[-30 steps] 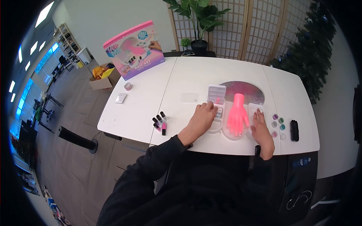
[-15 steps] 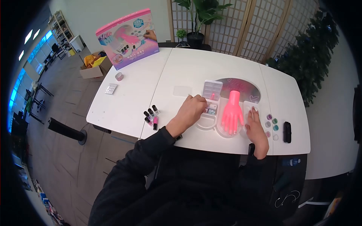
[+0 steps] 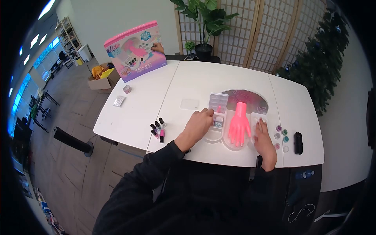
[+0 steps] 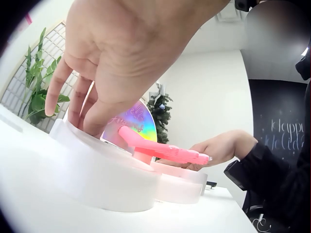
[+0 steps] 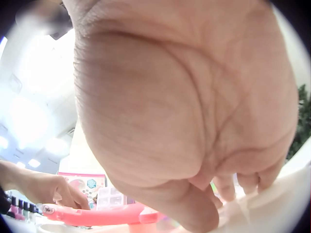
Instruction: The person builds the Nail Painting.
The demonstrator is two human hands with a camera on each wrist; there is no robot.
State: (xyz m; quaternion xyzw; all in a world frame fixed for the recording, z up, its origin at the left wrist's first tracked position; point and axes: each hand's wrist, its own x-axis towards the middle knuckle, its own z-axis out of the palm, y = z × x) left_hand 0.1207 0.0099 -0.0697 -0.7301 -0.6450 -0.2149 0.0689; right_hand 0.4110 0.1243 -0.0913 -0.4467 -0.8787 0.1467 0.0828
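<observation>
Here, in the head view, left hand: fingers bent downward at the small compartments of the white tray, just in front of its open lid
right hand: fingers fairly straight, resting on the tray's right section
pink model hand: between the person's hands, on the tray's middle section, fingers toward the person
mirror: behind the pink model hand
polish bottles: on the table, beyond the left hand's outer side
glitter pots: beside the right hand, with a black case farther out
In the left wrist view, left hand: one outer finger spread from the others, which reach down behind the tray's rim; tips hidden, so I cannot tell whether they pinch anything
mirror: rainbow sheen
In the right wrist view, right hand: palm fills most of the view, fingers pointing down, thumb low beside the pink model hand
</observation>
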